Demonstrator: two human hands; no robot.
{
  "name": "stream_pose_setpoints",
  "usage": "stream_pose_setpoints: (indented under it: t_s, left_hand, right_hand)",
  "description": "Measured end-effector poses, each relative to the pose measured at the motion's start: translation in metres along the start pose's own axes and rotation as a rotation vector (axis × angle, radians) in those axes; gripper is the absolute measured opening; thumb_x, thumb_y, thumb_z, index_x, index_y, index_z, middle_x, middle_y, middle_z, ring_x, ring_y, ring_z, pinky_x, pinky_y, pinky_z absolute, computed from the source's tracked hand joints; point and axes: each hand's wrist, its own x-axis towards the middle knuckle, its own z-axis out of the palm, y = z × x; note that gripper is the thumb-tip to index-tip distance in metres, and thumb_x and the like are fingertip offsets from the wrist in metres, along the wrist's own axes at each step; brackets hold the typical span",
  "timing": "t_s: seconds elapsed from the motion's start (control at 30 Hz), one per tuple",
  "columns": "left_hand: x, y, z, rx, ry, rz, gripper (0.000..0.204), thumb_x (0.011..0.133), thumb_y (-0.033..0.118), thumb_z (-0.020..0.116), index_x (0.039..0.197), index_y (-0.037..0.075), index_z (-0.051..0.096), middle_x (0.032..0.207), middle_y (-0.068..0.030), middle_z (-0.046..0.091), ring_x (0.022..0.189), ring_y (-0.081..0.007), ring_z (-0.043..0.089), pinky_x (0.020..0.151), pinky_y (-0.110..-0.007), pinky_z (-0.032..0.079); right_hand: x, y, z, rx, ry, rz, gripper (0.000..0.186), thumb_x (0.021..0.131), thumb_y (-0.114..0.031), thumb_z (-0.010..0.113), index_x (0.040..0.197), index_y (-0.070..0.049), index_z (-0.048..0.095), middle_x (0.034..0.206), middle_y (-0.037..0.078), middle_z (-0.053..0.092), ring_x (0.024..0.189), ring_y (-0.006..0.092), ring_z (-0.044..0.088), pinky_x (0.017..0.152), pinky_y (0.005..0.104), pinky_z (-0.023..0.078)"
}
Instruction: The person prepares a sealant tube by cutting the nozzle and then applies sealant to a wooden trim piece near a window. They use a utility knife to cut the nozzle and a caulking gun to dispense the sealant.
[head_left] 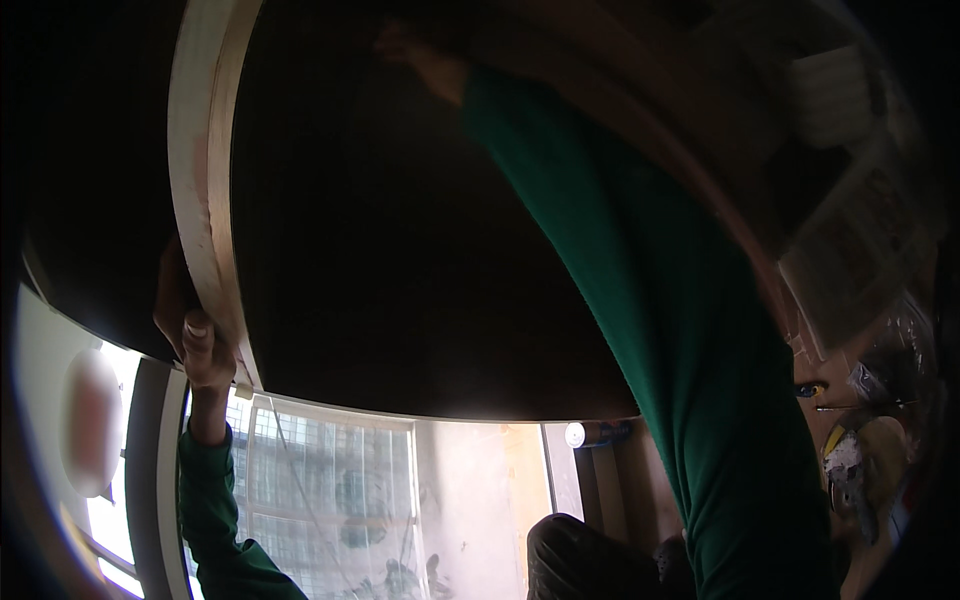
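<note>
A long pale wooden strip (205,150) runs from the top edge down along the left side of a large dark surface (400,280). My left hand (208,355) is closed around the lower end of this strip, thumb on the near side and fingers partly hidden behind it. Stretched far out across the dark surface is my right arm in a green sleeve. My right hand (425,65) is dim and blurred near the top, so its fingers and any contact with the surface cannot be made out.
Below the dark surface is a bright gridded window (330,490), with my bent knee (575,555) to its right. A dark cylinder with a white end (580,435) lies beyond. At the right are printed sheets (850,260), clear plastic wrapping (885,365) and a small yellow-and-dark tool (812,390).
</note>
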Motion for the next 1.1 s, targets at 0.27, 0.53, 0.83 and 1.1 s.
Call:
stream_pose_setpoints:
  t_s: [0.27, 0.53, 0.83, 1.1]
  left_hand:
    - [0.002, 0.000, -0.008, -0.016, -0.011, -0.024, 0.093, 0.089, 0.071, 0.045, 0.140, -0.007, 0.046, 0.116, -0.0162, 0.059, 0.100, -0.0235, 0.061, 0.077, -0.034, 0.049]
    - [0.003, 0.006, 0.000, -0.091, -0.030, -0.049, 0.080, 0.091, 0.063, 0.048, 0.124, -0.010, 0.053, 0.098, -0.0103, 0.055, 0.083, -0.0155, 0.053, 0.065, -0.028, 0.038]
    - [0.003, 0.006, 0.001, -0.054, 0.006, -0.102, 0.084, 0.088, 0.065, 0.053, 0.127, -0.010, 0.051, 0.100, -0.0104, 0.054, 0.088, -0.0179, 0.053, 0.071, -0.029, 0.039]
    - [0.003, 0.010, 0.004, -0.111, 0.003, -0.118, 0.090, 0.088, 0.065, 0.053, 0.134, -0.012, 0.044, 0.105, -0.0123, 0.054, 0.099, -0.0206, 0.051, 0.082, -0.032, 0.039]
  right_hand:
    - [-0.047, -0.024, 0.004, -0.108, 0.045, 0.098, 0.029, 0.100, -0.024, 0.056, 0.119, -0.001, 0.058, 0.109, 0.014, 0.066, 0.097, 0.0259, 0.067, 0.084, 0.0404, 0.056]
    - [-0.136, -0.123, 0.046, -0.069, 0.074, 0.195, 0.042, 0.098, -0.037, 0.060, 0.111, 0.003, 0.059, 0.087, 0.014, 0.067, 0.070, 0.0200, 0.069, 0.058, 0.0303, 0.057]
    - [-0.154, -0.152, 0.076, 0.083, -0.079, 0.160, 0.079, 0.088, -0.067, 0.059, 0.116, 0.007, 0.057, 0.111, 0.024, 0.058, 0.077, 0.0283, 0.070, 0.066, 0.0385, 0.060]
    - [-0.161, -0.137, 0.083, 0.123, -0.100, 0.198, 0.068, 0.088, -0.056, 0.066, 0.119, 0.004, 0.058, 0.116, 0.022, 0.057, 0.084, 0.0283, 0.070, 0.068, 0.0387, 0.061]
